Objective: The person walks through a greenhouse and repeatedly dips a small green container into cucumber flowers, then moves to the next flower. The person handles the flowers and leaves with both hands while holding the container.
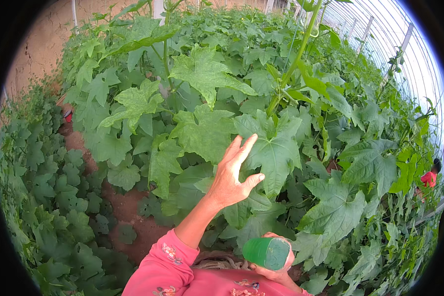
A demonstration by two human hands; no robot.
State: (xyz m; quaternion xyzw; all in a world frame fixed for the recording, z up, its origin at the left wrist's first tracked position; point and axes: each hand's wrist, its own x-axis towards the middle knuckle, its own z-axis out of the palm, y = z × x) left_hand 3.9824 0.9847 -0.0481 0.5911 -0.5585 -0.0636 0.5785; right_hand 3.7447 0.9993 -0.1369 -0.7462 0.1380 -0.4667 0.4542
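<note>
My left hand reaches out over broad lobed leaves, its fingers apart and nothing held in it. Its fingertips lie beside a large green leaf of a climbing vine; whether they touch it I cannot tell. Low in front of my body, my right hand is wrapped around a green, see-through container that looks like a cut plastic bottle. A thick vine stem rises at the upper right beside a thin string. Leaves with pale mottling hang above my left hand.
Dense vines fill both sides. Bare soil shows in a narrow path at the lower left, with a red object farther along. An earthen wall stands at the left. Posts and greenhouse ribs curve along the right, where a person in red is among the plants.
</note>
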